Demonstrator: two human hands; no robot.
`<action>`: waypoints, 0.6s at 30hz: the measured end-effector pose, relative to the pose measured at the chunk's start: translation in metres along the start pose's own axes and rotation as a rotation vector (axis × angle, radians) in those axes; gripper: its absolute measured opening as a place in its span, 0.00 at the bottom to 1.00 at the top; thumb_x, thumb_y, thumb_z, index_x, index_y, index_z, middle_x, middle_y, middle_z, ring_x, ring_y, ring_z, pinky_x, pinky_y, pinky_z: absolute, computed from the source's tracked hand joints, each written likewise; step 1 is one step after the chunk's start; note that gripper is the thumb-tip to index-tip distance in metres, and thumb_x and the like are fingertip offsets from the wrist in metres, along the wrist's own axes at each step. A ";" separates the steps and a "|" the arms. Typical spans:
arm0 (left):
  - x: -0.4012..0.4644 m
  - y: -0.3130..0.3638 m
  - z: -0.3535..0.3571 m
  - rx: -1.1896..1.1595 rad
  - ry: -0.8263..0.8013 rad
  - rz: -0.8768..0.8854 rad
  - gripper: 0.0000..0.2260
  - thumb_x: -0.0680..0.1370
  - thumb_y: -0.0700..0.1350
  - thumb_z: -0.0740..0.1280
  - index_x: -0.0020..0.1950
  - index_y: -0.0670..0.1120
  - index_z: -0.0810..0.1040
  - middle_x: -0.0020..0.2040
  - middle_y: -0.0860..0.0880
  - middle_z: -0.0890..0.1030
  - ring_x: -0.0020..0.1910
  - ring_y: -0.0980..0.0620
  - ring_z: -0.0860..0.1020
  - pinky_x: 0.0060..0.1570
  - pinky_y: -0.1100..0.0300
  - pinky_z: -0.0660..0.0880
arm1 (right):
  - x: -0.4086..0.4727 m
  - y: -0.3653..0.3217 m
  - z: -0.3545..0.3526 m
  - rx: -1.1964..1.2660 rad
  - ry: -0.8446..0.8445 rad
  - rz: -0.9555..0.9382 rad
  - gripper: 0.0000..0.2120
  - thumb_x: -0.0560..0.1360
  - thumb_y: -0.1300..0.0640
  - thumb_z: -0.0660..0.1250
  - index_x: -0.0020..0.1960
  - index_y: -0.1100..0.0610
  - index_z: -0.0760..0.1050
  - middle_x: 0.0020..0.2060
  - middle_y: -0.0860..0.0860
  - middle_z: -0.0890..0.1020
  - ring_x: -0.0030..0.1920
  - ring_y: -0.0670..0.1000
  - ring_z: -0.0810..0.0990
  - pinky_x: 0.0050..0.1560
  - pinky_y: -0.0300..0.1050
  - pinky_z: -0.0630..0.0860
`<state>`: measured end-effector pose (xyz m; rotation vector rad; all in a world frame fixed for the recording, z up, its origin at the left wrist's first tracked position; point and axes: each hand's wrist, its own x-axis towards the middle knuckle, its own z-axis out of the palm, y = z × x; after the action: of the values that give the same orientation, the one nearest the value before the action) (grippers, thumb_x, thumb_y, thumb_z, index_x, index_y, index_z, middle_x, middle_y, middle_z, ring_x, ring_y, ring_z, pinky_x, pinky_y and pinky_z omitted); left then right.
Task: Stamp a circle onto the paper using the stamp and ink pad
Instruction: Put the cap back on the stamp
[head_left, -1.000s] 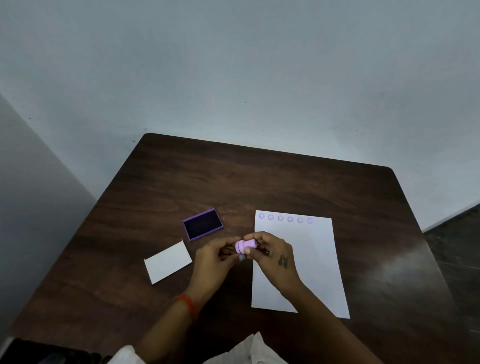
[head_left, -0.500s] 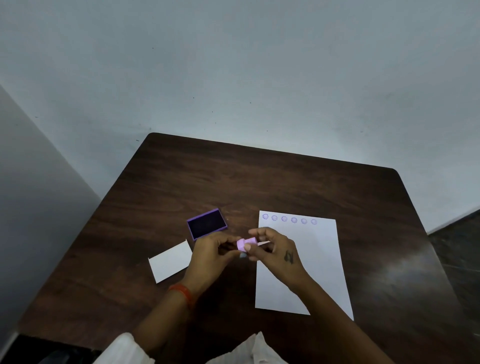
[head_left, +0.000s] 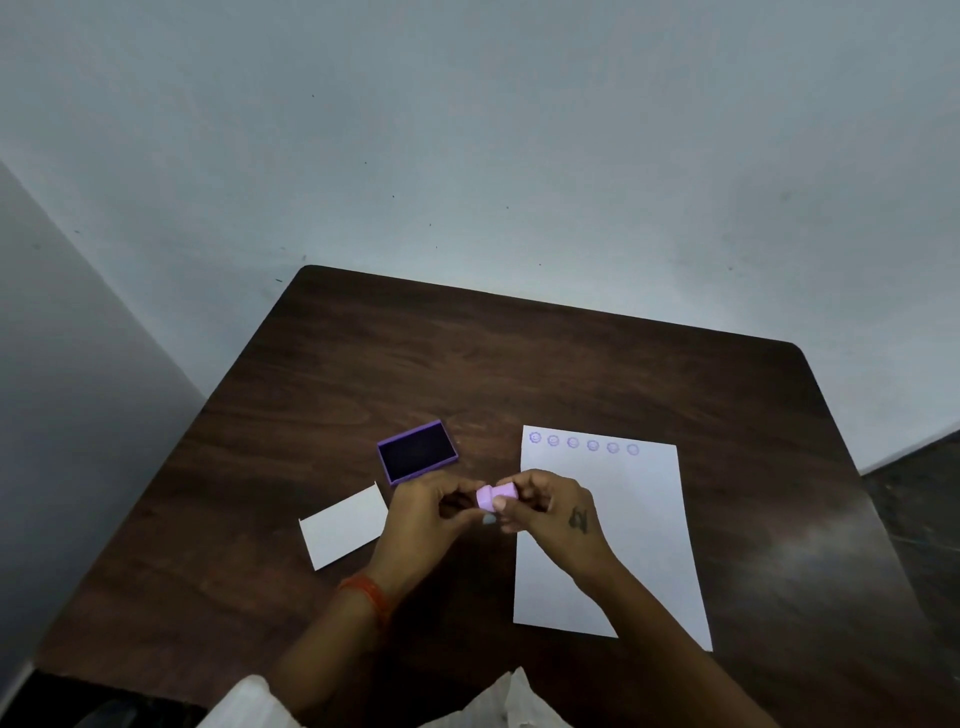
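A small pink stamp (head_left: 494, 494) lies sideways between both my hands, just above the table. My right hand (head_left: 550, 512) pinches it from the right; my left hand (head_left: 431, 514) touches its left end with the fingertips. The white paper (head_left: 623, 519) lies to the right, partly under my right hand, with a row of several purple stamped circles (head_left: 583, 443) along its top edge. The open purple ink pad (head_left: 417, 452) sits just beyond my left hand.
A small white card (head_left: 344, 526) lies left of my left hand. The dark wooden table (head_left: 519, 364) ends at a pale wall at the back and left. White cloth (head_left: 498, 701) shows at the near edge.
Both hands stay together on the stamp, turning it slightly between the fingers. My head has shifted a little, so the scene sits slightly differently in view.
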<state>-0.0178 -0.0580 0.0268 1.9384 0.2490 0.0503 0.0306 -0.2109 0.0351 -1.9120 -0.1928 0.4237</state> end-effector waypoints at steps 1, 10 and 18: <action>0.000 0.000 0.000 -0.007 0.001 -0.002 0.07 0.68 0.47 0.74 0.45 0.55 0.83 0.41 0.61 0.83 0.45 0.66 0.78 0.44 0.79 0.72 | 0.000 0.000 0.001 0.003 0.000 0.014 0.11 0.70 0.53 0.72 0.47 0.59 0.81 0.39 0.53 0.84 0.33 0.43 0.82 0.35 0.27 0.77; -0.001 -0.012 0.005 0.030 0.022 0.022 0.09 0.69 0.45 0.73 0.46 0.57 0.82 0.40 0.65 0.80 0.45 0.69 0.77 0.42 0.81 0.70 | 0.007 0.007 0.011 0.048 0.014 0.127 0.10 0.69 0.51 0.72 0.45 0.57 0.80 0.41 0.54 0.85 0.37 0.46 0.84 0.38 0.33 0.80; 0.008 -0.020 0.004 0.073 0.046 -0.006 0.18 0.69 0.42 0.74 0.55 0.55 0.77 0.47 0.62 0.78 0.45 0.65 0.78 0.41 0.79 0.72 | 0.026 0.017 0.027 -0.134 0.084 0.032 0.05 0.68 0.50 0.72 0.40 0.48 0.77 0.35 0.41 0.80 0.37 0.43 0.79 0.38 0.28 0.74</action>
<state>-0.0123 -0.0529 0.0063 2.0106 0.2905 0.0835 0.0431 -0.1852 0.0054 -2.0624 -0.1378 0.3589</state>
